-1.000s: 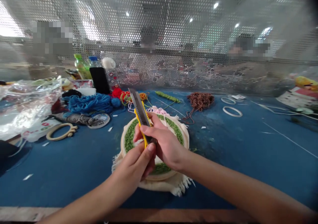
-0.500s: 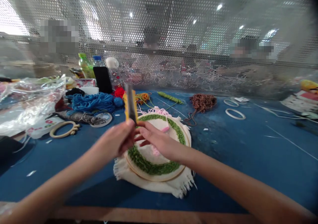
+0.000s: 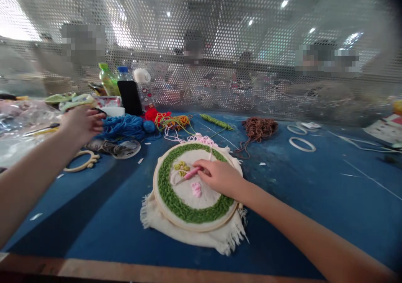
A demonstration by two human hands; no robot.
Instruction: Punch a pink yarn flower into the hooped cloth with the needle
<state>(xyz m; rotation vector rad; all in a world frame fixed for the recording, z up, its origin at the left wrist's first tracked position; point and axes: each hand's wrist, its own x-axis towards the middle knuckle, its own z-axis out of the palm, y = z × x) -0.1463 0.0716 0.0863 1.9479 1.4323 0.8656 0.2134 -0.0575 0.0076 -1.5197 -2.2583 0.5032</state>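
On the blue table lies an embroidery hoop holding cream cloth, with a thick ring of green yarn loops. Inside the ring are a small yellow-green flower and a pink tuft. My right hand grips a pink punch needle above the cloth, pink yarn trailing from it. At the left, my left hand is raised beside the blue yarn, fingers apart and holding nothing. Left of that wrist, a slim yellow-and-dark tool rests on clear plastic.
A wooden hoop lies at left. Behind stand bottles and a black phone. Red yarn, green yarn and brown yarn line the back, before a perforated metal screen. White rings lie at right.
My left hand has moved from the hoop to the far left and let go of the yellow-and-dark tool. My right hand, its fingers spread before, is now closed on the punch needle.
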